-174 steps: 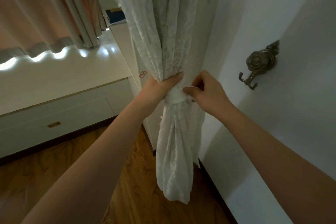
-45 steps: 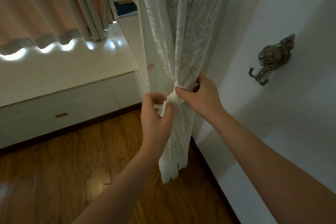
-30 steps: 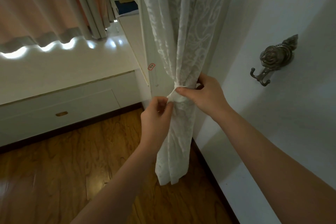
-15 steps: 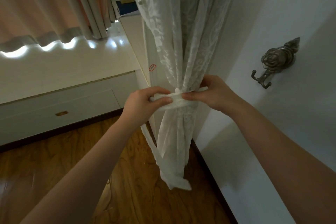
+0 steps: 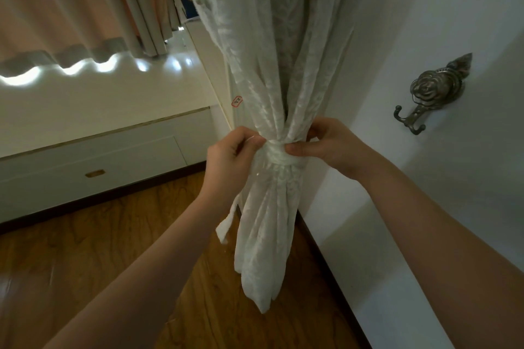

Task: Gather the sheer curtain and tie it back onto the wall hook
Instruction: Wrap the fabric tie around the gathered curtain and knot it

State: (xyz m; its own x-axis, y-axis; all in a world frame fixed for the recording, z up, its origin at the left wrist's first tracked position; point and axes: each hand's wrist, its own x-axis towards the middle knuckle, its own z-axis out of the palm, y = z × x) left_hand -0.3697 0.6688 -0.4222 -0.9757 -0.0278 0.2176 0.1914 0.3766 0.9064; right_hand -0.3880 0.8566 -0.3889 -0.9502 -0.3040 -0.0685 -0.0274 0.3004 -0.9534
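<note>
Curtain: sheer curtain [image 5: 272, 110] hangs by the wall corner, bunched at mid-height under a white tie band [image 5: 277, 153]
Feel: likely light, soft, slippery — apt to slide out of a loose wrap
Hold: best at the cinched waist
Left hand [image 5: 229, 161]: fingers curled, pinching the band's end
Right hand [image 5: 326, 144]: thumb and fingers pinching the band
Wall hook [image 5: 431, 93]: bare, well apart on the right
Containers: none — only a closed drawer [image 5: 93, 161]
</note>
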